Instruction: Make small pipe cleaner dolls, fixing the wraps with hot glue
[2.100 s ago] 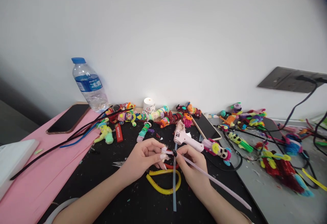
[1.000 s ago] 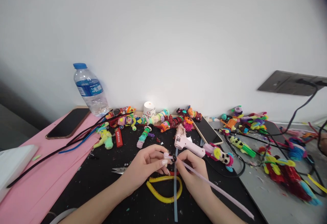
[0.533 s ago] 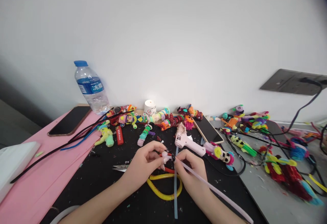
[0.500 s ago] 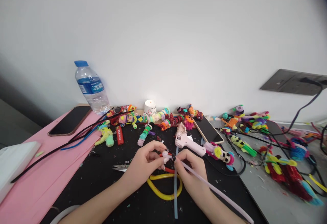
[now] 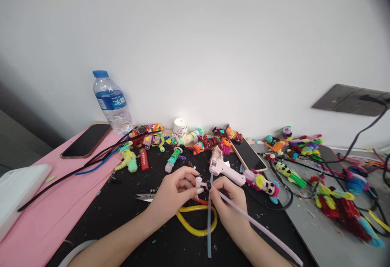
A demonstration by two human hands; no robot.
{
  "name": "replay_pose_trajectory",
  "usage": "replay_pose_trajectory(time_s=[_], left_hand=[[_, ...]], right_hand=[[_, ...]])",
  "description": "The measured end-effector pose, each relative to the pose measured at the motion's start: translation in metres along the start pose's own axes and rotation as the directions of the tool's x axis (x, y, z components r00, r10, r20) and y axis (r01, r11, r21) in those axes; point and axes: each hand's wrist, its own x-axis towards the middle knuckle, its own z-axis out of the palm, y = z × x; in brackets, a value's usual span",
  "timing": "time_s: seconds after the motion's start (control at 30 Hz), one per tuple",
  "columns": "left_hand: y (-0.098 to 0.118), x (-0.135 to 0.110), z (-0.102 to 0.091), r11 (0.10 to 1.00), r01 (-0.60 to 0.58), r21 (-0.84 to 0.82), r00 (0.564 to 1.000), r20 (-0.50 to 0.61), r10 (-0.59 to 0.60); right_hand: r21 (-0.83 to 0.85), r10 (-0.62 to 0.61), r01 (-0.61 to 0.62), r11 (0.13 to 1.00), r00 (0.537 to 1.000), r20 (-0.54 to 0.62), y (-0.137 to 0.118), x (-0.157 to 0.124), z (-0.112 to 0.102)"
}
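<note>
Pale-lilac, thin flexible strip [image 5: 258,225], below the pinkish plastic glue gun [image 5: 228,172], slants down rightward from the right hand [image 5: 230,204]'s pinching fingers; the left hand [image 5: 174,190] pinches its apparently curled end.

The pale pink pipe cleaner [image 5: 258,225] looks soft and fuzzy. The glue gun [image 5: 227,171] is smooth plastic, and the scissor blades [image 5: 146,197] are shiny metal.
</note>
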Motion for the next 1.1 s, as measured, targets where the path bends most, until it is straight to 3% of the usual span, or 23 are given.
replay_pose_trajectory(time_s=[0.2, 0.5, 0.9, 1.1], left_hand=[[0.0029, -0.0014, -0.0001, 0.998, 0.001, -0.056, 1.0, -0.03, -0.003], [0.0027, 0.0013, -0.0033, 0.966, 0.069, -0.25, 0.996, 0.066, -0.054], [0.0048, -0.0024, -0.0035, 0.929, 0.161, -0.332, 0.98, 0.165, -0.111], [0.0027, -0.0011, -0.0037, 0.948, 0.142, -0.286, 0.985, 0.14, -0.105]], right_hand=[[0.038, 0.057, -0.058, 0.998, 0.998, 0.025, -0.0009, -0.0002, 0.0003], [0.068, 0.089, -0.092, 0.993, 0.995, 0.047, -0.0038, 0.003, -0.0004], [0.12, 0.127, -0.137, 0.983, 0.988, 0.092, -0.0009, 0.0016, -0.0026], [0.153, 0.11, -0.123, 0.981, 0.99, 0.09, -0.0026, 0.0029, -0.0021]])
